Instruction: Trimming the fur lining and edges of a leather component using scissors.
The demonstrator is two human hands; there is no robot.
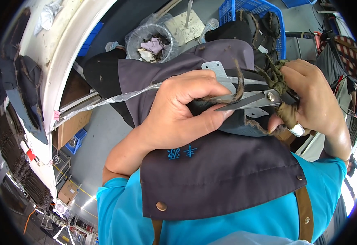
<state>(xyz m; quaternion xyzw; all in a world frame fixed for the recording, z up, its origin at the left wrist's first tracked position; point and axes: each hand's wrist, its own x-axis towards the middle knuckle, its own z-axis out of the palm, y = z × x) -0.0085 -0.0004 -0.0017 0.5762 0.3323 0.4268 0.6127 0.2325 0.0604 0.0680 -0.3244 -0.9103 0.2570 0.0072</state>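
My right hand (311,92) is closed round the handles of a pair of scissors (264,99). Olive-green cloth (286,114) wraps those handles. The metal blades are parted and point left, toward the fingers of my left hand (190,108). That hand pinches a dark blue-grey cloth piece (231,125) with a frayed, fuzzy brown edge. A thin brown fuzzy strip (239,79) stands up beside the blades. Just beyond my left knuckles shows a pale grey tag or plate with small holes (214,67). My fingers hide part of the cloth.
Beyond my lap stands a bin lined with clear plastic (131,41), holding scraps. A blue basket (282,36) with dark pieces is at the far right. Along the left runs a white table (60,53) bearing dark cloth pieces (27,94). A clear plastic strip (117,98) stretches from it toward me.
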